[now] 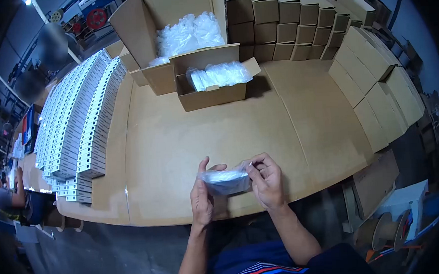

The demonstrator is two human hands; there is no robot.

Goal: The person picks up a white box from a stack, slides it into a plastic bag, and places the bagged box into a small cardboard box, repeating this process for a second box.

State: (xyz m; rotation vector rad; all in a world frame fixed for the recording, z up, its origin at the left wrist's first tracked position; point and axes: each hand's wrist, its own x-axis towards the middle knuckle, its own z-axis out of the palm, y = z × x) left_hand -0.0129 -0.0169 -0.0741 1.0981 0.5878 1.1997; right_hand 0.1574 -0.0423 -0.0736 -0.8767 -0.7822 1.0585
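Between my two hands, above the front of the table, is a small clear plastic-wrapped packet [226, 183]; what lies inside the wrap I cannot make out. My left hand [201, 198] grips its left end, thumb raised along the side. At the right end, my right hand [266, 182] pinches the plastic between thumb and fingers. Farther back stands an open brown carton [214, 98] with clear plastic-wrapped packets [220, 75] in it. Behind that, a larger open carton [137, 29] holds a heap of clear plastic bags [190, 34].
Long stacks of small white boxes [73, 121] line the table's left side. Brown cartons [290, 12] are piled at the back right, with more closed cartons [377, 92] along the right edge. A seated person [17, 197] is at far left. A cable spool [388, 232] stands low at right.
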